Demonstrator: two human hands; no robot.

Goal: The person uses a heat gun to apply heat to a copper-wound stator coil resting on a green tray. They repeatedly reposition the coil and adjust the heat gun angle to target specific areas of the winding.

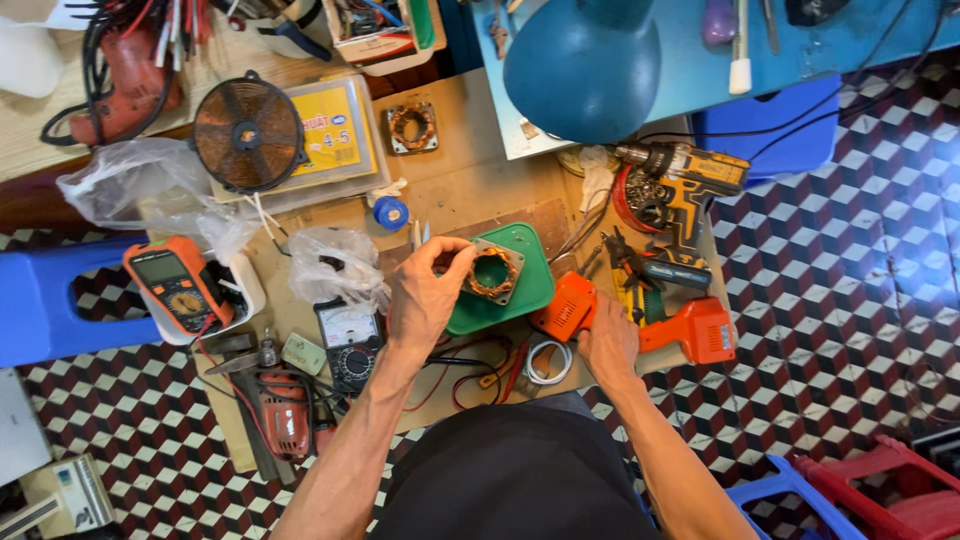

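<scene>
Left hand (pixel 425 300) pinches the stator (pixel 492 273), a square motor core with copper windings, tilted on the green tray (pixel 535 290) at tabletop (pixel 470 190) centre. Right hand (pixel 607 345) is closed over the handle end of the orange tool (pixel 690 330), just right of the tray. Judgement: keep the thumb-and-finger grip on the stator's metal frame, off the windings; steady it against the tray. Red leads (pixel 480 370) near the wrist could snag.

The stator (pixel 492 273) sits on a tray (pixel 530 290) mid-tabletop (pixel 470 190). Left of it lie a plastic bag (pixel 335 262) and two multimeters (pixel 178 285); right of it a glue gun (pixel 690 330), with a cordless drill (pixel 680 180) behind
</scene>
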